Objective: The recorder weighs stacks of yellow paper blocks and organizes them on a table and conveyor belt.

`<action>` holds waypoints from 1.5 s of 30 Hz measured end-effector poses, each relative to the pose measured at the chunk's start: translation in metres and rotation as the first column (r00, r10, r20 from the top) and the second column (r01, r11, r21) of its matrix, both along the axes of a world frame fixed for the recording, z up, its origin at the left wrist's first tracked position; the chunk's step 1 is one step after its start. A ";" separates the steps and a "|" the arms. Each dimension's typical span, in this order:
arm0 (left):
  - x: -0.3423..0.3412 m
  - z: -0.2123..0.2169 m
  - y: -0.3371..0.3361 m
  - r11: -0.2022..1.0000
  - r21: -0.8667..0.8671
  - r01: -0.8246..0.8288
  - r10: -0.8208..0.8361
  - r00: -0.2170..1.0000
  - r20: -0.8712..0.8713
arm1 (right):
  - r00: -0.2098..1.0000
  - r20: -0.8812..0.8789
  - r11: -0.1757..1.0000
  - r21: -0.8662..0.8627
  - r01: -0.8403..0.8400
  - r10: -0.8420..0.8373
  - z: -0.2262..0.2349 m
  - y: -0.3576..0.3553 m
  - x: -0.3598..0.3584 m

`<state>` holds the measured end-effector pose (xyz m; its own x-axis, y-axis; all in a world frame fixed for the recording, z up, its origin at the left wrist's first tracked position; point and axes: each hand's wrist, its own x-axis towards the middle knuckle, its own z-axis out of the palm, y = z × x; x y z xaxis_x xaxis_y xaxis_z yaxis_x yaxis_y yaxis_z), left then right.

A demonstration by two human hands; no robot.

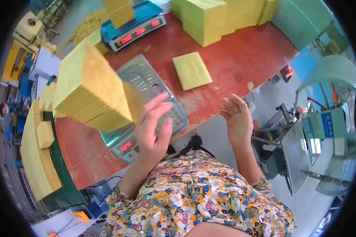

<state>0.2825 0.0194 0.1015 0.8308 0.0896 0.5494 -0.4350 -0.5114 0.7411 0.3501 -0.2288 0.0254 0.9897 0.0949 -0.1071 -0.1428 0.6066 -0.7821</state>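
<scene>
My left hand (154, 128) holds the near end of a thick stack of yellow paper sheets (89, 89). The stack is tilted and raised over the silver platform of a weighing scale (144, 75); my fingers lie along its end and the thumb is hidden. The scale's red number display (126, 146) faces me at the table's front edge. My right hand (237, 118) hovers past the front edge of the red table (233, 59), fingers apart, palm turned inward, holding nothing. A thin pile of yellow sheets (192, 70) lies flat on the table beyond the scale.
A blue scale (135, 28) bearing a yellow stack stands at the back. Big yellow paper blocks (209, 17) sit at the far edge, with more yellow stacks (37, 158) on a green surface at left. A grey metal machine (296, 150) and a white basket (334, 69) stand at right.
</scene>
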 end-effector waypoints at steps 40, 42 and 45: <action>0.169 -0.112 -0.058 0.583 0.809 0.080 0.217 0.944 -0.250 | 0.910 -0.219 0.930 0.189 -0.314 0.352 -0.047 -0.071 0.025; 0.168 -0.110 -0.059 0.594 0.800 0.082 0.217 0.941 -0.258 | 0.911 -0.224 0.933 0.189 -0.308 0.346 -0.049 -0.072 0.023; 0.169 -0.110 -0.057 0.591 0.802 0.087 0.211 0.943 -0.258 | 0.911 -0.234 0.935 0.188 -0.302 0.341 -0.049 -0.074 0.021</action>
<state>0.4514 -0.0377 -0.0086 0.9678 -0.1996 0.1535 -0.2163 -0.9711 0.1009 0.3713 -0.3023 -0.0239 0.8424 0.4368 -0.3157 -0.5339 0.5968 -0.5990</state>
